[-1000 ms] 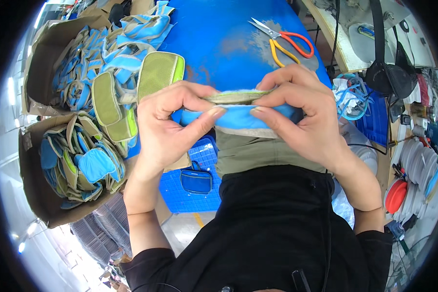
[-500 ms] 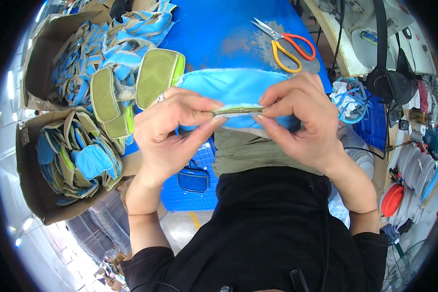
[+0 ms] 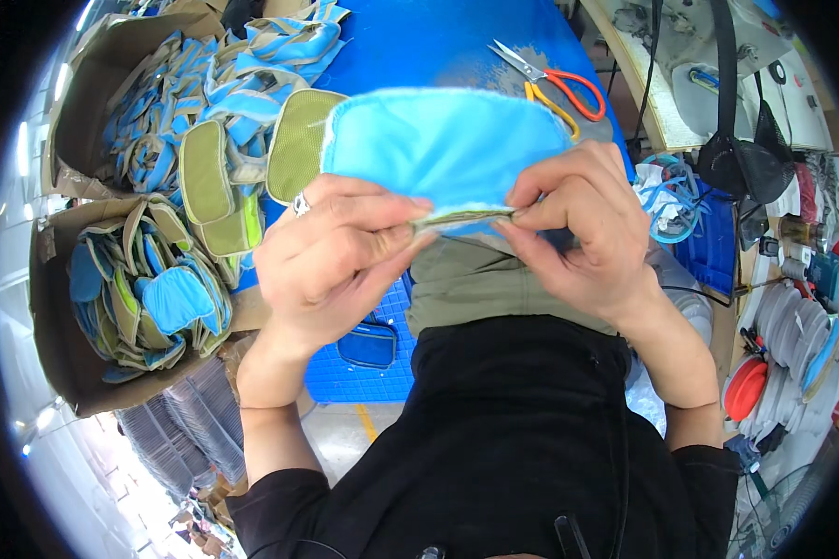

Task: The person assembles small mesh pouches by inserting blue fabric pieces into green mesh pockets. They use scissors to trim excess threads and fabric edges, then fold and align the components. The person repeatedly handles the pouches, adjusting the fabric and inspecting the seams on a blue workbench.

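Observation:
Between my hands is a light blue fabric pouch piece (image 3: 443,140) with rounded corners and a fuzzy cut edge. Its near edge shows green and grey layers pressed together. My left hand (image 3: 331,247), wearing a ring, pinches the left end of that edge between thumb and fingers. The right end is pinched the same way by my right hand (image 3: 583,224). The piece is raised over the near side of the blue table, its blue face toward me. Beyond it lies a pair of scissors (image 3: 555,79) with one red and one yellow handle, partly covered by the piece.
Olive mesh pouch pieces (image 3: 205,172) lie at the table's left side. One cardboard box (image 3: 65,349) holds several blue and green pieces; another box (image 3: 84,116) behind it holds blue-grey strips. A blue table (image 3: 410,42) spreads ahead. Cone-shaped thread spools (image 3: 797,321) stand at the right.
The blue piece has tilted up, so more of its face shows and it covers more of the scissors' yellow handle. Both hands keep their pinch on the near edge.

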Demonstrator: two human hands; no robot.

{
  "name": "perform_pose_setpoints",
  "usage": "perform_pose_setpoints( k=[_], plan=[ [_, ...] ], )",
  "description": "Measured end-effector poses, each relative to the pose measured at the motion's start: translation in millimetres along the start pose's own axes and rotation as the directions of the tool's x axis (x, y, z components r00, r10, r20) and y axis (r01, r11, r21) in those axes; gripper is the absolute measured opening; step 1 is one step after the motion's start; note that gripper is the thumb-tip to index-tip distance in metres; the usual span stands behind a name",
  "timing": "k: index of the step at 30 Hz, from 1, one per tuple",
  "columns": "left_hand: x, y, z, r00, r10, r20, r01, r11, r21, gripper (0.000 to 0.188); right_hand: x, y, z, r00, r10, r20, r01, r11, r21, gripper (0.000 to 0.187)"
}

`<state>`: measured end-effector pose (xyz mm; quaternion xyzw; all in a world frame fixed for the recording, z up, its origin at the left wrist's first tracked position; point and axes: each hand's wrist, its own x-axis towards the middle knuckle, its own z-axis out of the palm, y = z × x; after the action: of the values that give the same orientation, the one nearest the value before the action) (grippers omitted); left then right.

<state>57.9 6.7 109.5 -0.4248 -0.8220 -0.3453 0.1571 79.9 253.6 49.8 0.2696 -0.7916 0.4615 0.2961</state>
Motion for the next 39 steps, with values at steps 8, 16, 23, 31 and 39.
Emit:
perform_pose_setpoints(
  k=[8,16,23,31,39],
  plan=[
    [7,40,-29,0.971,0.229,0.062,-0.237,0.945,0.223,0.028,7,-27,-17,0.985,-0.174,-0.017,0.173,0.983,-0.054,0.036],
    [-9,68,-52,0.953,0.292,0.081,-0.304,0.918,0.254,0.03,10,-65,-26,0.959,-0.269,0.084,0.28,0.946,-0.166,0.035],
    [-9,62,-67,0.978,0.198,0.068,-0.204,0.975,0.092,0.024,18,-91,-28,0.969,-0.077,0.236,0.082,0.997,-0.01,0.028],
    [29,20,-73,0.93,-0.178,0.322,0.282,0.907,-0.313,0.02,34,-83,-25,0.74,0.411,0.532,-0.616,0.733,0.29,0.02],
    [99,-41,-63,0.746,-0.251,0.617,0.542,0.767,-0.344,0.024,64,-50,-18,0.556,0.532,0.639,-0.822,0.235,0.519,0.032]
  ],
)
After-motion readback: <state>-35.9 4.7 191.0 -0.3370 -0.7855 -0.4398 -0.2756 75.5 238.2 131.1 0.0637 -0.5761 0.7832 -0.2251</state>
